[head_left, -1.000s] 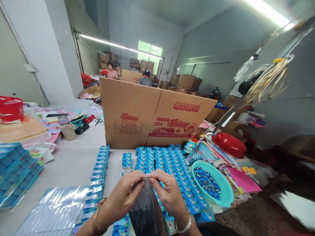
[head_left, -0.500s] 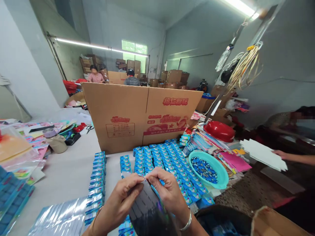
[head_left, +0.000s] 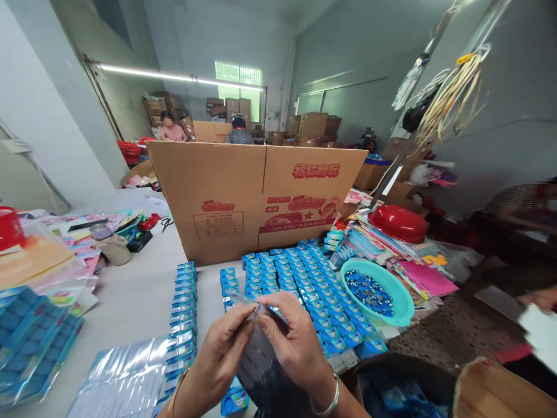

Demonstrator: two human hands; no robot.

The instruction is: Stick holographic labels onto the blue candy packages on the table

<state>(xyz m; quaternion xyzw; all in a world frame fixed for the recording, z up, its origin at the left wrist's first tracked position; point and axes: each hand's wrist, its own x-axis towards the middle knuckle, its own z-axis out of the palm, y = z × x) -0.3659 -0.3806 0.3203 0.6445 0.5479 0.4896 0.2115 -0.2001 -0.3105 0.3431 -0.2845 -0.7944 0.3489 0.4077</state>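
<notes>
So, both hands are out over the surface (head_left: 130,290), working on one piece of dark, see-through plastic (head_left: 265,377). The left hand (head_left: 220,354) has its grip clamped on the top edge, thumb against fingers, and the right hand (head_left: 296,342) is pinched onto that same edge just beside it — the two sets of fingertips sit really close. Can't tell if they actually touch. The plastic hangs down from the grip, between the wrists, and runs toward the bottom of the view; a paler bit pokes up past the fingertips on the far side. No clue from this angle whether it's a bag or a loose sheet. Right wrist has a silvery bangle (head_left: 334,395).

Around that, it's little blue boxes everywhere: a big block of boxes (head_left: 300,273) beyond and to the right of the hands, plus a single row (head_left: 183,313) on the left. Flat clear plastic (head_left: 126,371) lies just left of that row. A teal basin (head_left: 404,307) with shiny blue pieces (head_left: 369,290) sits right of the block — and a cardboard panel (head_left: 217,191) stands upright behind it all.
</notes>
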